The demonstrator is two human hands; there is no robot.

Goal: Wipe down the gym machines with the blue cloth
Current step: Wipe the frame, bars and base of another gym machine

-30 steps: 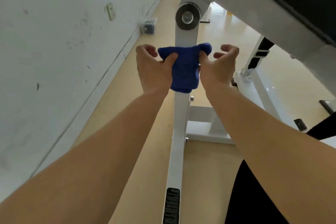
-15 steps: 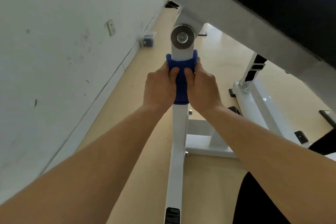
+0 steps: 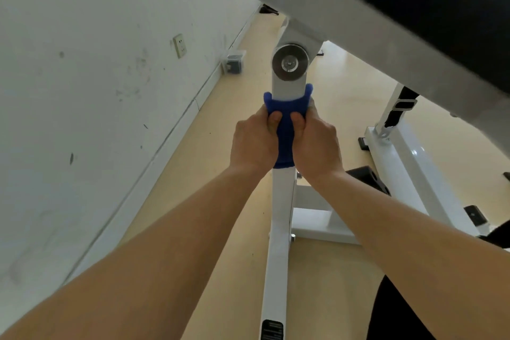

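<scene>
Blue cloth (image 3: 285, 130) wrapped round the post (image 3: 280, 215), our left hand (image 3: 255, 143) and right hand (image 3: 317, 146) clenched on it.
Pushed farther, we judge, we might jam them against the steel disc (image 3: 289, 62) just beyond, or the cloth could bunch and slip; its long axis runs along the post, far end flaring toward the disc.

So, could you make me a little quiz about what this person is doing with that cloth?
1. True or false: the blue cloth is wrapped round the white post.
2. How many hands grip the cloth: one or two?
3. What round part sits on the post just past the cloth?

Key
1. True.
2. Two: the left hand and the right hand, thumbs pressed on the cloth.
3. A metal disc.
</scene>
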